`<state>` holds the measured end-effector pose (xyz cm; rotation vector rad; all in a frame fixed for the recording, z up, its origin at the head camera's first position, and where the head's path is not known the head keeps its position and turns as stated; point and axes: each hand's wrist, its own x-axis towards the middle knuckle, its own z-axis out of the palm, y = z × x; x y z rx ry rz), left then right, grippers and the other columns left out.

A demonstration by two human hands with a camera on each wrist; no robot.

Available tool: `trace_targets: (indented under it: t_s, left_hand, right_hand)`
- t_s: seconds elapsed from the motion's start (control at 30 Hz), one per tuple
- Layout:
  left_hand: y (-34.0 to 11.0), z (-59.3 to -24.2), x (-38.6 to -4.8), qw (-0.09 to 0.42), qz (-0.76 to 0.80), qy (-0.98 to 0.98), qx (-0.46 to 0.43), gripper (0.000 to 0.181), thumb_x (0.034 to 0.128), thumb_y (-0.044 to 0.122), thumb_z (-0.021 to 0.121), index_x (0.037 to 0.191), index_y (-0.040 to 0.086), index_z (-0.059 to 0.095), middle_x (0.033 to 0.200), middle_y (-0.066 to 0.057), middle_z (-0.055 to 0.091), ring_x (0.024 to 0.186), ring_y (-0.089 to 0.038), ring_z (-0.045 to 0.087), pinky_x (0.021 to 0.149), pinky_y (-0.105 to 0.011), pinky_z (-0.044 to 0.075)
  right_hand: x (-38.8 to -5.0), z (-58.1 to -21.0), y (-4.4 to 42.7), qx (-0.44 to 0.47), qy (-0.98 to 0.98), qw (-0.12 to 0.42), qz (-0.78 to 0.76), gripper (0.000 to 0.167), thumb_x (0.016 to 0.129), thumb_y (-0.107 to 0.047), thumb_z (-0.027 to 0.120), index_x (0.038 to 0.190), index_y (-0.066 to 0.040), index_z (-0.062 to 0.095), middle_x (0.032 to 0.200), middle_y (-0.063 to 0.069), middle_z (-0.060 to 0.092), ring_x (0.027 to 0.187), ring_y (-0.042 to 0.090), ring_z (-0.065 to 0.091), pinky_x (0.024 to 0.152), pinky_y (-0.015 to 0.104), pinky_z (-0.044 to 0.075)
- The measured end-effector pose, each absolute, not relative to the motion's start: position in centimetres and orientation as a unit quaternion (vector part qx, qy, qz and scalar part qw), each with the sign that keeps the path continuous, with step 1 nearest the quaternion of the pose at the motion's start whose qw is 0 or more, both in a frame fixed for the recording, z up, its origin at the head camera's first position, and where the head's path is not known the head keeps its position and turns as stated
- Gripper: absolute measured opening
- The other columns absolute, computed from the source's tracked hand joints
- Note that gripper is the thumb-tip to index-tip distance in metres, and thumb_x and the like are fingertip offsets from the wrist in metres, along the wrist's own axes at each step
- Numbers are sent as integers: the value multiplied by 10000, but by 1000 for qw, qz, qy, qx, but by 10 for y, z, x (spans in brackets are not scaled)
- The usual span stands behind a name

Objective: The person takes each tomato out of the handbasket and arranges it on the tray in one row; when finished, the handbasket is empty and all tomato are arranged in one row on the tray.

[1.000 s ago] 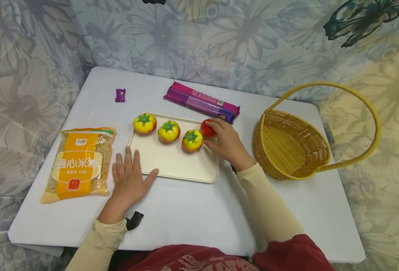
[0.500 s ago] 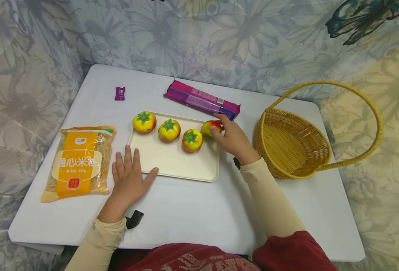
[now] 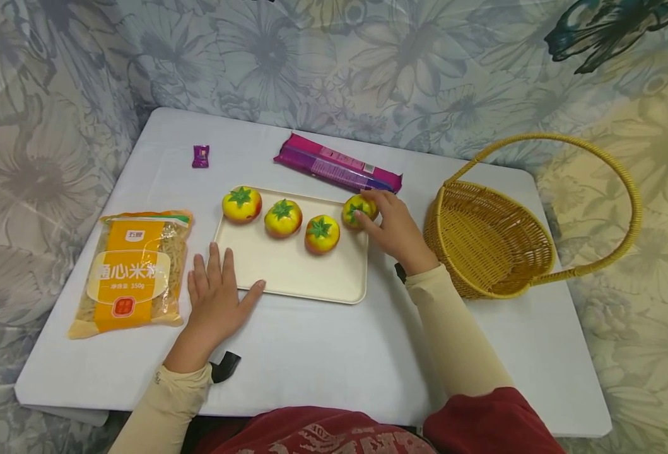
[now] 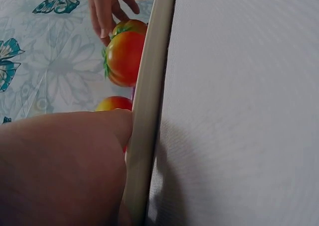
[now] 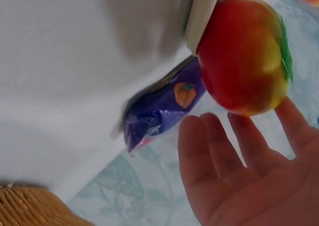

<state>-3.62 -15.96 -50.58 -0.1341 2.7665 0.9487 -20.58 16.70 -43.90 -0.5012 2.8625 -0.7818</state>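
Four-cornered and cream, a tray [image 3: 294,277] bears several glossy yellow-red toy tomatoes with green star-shaped leaves. At its far right corner, my right hand [image 3: 396,233] holds one toy tomato [image 3: 353,212], leaves up, between thumb and fingertips; the right wrist view shows the fingertips against the red-yellow side of this toy tomato [image 5: 244,56]. Three others, the left one [image 3: 241,205], the middle one [image 3: 283,219] and the right one [image 3: 322,234], form a slanting row. My left hand [image 3: 217,302] lies spread at the tray's near left corner, thumb on the near rim.
Behind the tray lies a long purple-pink packet [image 3: 339,165]. A small purple wrapped sweet [image 3: 200,156] is at the back left. On the left lies an orange bag of rice noodles [image 3: 132,274]. A wicker basket [image 3: 481,246] with a tall handle stands on the right, close to my right wrist.
My right hand has turned the far-right tomato from its red side to leaves up and shifted it slightly right. My left hand and the other tomatoes have stayed put.
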Motion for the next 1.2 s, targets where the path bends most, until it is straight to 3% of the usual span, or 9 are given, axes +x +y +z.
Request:
trace_targets:
  t_s: [0.2,0.5,0.7,0.87,1.0,1.2]
  left_hand:
    - [-159,-506,-36,103,323,940,-44,1013,1065,584,513,1669,-47,1,1712,-210,-269,1529,-472,-304,1175,-689,-165]
    - [-159,-506,-34,108,320,940,-46,1014,1065,583,514,1669,-47,-2,1709,-207,-278,1528,-472,-306,1176,-686,-167]
    - [-159,-507,-36,107,322,939,-45,1015,1064,591,509,1672,-40,-4,1710,-200,-280,1528,-463,-312,1177,-681,-171]
    - [-161,-505,-36,112,323,939,-42,1020,1067,608,490,1669,-44,-13,1705,-204,-289,1523,-465,-320,1171,-688,-177]
    - [-162,-505,-36,115,323,938,-43,1022,1069,627,464,1669,-38,-26,1700,-196,-305,1517,-455,-337,1168,-684,-187]
    - [-163,-503,-35,112,320,940,-46,1015,1073,607,476,1675,-3,-67,1701,-213,-292,1507,-452,-357,1165,-676,-203]
  right_hand:
    - [-206,-442,166,-162,951,85,-250,758,964,-407,794,1583,-118,465,1624,192,404,1468,442,379,1191,591,336]
    - [-197,-446,168,-152,948,130,-248,773,1003,-423,738,1601,-62,407,1584,215,479,1462,416,433,1205,555,328]
    - [-193,-449,170,-162,946,127,-250,786,1030,-436,691,1627,-54,352,1597,235,457,1465,426,435,1201,559,332]
    - [-188,-452,172,-156,948,107,-257,950,1013,-497,692,1697,-95,170,1736,199,192,1569,432,221,1236,604,219]
    - [-181,-452,171,-143,958,79,-237,975,1023,-576,625,1721,-186,69,1774,128,-27,1597,443,45,1241,651,115]
    - [-160,-449,156,-129,971,26,-197,889,1047,-619,522,1725,-218,110,1779,92,-49,1596,460,-10,1212,714,13]
